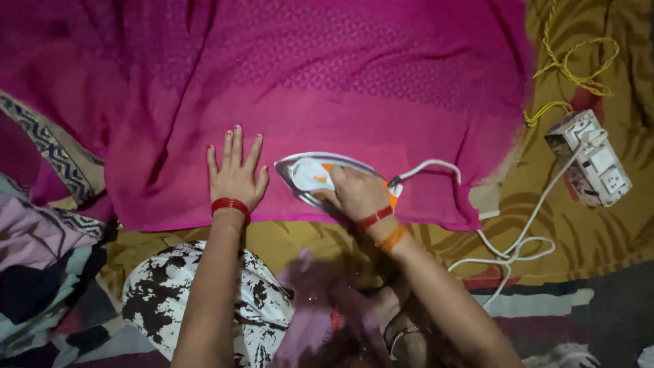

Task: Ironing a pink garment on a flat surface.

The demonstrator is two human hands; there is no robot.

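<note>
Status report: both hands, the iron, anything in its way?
Left hand flat on pink cloth. Right hand grips iron. White cord trails right, clear of iron's tip.

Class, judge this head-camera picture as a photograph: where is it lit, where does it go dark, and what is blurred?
Head view: light falls brightest on the pink cloth centre; corners darken, especially lower right. The left hand, flat on the cloth, is sharp; the right hand gripping the iron slightly soft. The purple fabric nearest the camera is smeared, out of focus. No strong glare.
</note>
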